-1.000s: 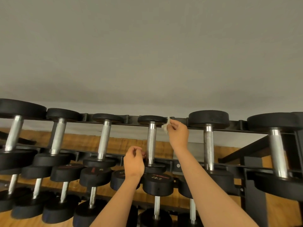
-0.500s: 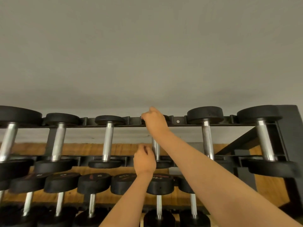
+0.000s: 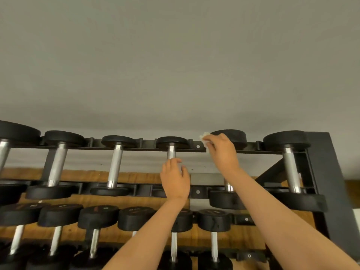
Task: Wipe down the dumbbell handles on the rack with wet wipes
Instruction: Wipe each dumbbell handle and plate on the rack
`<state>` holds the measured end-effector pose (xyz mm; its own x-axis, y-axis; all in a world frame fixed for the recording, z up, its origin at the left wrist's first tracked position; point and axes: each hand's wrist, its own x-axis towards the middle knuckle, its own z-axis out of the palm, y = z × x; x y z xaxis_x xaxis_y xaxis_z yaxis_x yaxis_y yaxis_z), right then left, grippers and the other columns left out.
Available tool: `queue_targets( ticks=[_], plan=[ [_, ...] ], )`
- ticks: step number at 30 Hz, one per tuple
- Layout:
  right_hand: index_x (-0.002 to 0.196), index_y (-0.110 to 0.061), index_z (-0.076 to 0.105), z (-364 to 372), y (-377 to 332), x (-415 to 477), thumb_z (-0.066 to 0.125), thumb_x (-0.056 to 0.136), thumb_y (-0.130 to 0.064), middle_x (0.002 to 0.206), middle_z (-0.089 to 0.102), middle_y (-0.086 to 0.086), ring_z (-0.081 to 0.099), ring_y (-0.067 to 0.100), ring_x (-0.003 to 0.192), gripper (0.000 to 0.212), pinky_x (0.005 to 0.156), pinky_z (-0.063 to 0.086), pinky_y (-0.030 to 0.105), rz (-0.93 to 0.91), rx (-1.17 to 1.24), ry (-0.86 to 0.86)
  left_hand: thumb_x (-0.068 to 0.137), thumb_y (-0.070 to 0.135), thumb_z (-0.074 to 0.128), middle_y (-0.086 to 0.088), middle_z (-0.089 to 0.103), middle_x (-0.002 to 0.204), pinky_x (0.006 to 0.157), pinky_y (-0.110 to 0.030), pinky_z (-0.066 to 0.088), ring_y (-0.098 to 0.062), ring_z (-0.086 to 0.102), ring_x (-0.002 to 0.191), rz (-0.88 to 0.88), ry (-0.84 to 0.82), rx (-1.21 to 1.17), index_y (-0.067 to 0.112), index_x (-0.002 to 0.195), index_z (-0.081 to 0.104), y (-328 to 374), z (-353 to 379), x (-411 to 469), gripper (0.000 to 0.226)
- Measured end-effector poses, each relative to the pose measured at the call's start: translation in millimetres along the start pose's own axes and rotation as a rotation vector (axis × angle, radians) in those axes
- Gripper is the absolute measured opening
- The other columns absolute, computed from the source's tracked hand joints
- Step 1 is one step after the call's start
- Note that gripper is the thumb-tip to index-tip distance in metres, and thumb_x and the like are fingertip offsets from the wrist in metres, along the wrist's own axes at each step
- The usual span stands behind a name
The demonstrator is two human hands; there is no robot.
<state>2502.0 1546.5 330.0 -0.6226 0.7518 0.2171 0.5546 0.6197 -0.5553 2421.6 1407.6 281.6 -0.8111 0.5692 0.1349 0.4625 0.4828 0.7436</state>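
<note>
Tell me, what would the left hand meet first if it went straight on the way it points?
Probably the chrome handle just above the left hand; depth is unclear, so they may already touch.

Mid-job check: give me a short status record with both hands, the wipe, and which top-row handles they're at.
left hand: fingers relaxed, holds nothing, in front of the fourth handle from the left; contact unclear
right hand: pinches the wipe, raised at the back rail
fifth handle: upper part hidden by the right hand
wipe on handle: cannot tell
rack: black frame, six dumbbells on the top row in view
</note>
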Motion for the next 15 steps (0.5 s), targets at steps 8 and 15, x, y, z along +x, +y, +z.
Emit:
queue_targets(
  ticks=[8,15],
  plan=[
    [0.118,-0.003,0.068,-41,88,8,0.058,0.093,0.001,0.116,0.067,0.016,0.058,0.035,0.109,0.027,0.096,0.045,0.033,-0.148,-0.019,0.175,0.097,0.051,0.047,0.004,0.056,0.131,0.095,-0.031,0.045,-0.015,0.055,0.12,-0.248,-0.279,-0.059,0.021,0.133,0.051,83,93,-59,0.047],
    [0.136,-0.004,0.053,-19,95,-1,0.056,0.093,0.005,0.143,0.05,0.012,0.042,0.027,0.138,0.044,0.116,0.026,0.037,-0.161,0.137,0.134,0.094,0.038,0.055,0.003,0.063,0.114,0.093,-0.04,0.047,-0.016,0.057,0.108,-0.264,-0.105,0.004,0.018,0.117,0.059,84,100,-62,0.03]
  ],
)
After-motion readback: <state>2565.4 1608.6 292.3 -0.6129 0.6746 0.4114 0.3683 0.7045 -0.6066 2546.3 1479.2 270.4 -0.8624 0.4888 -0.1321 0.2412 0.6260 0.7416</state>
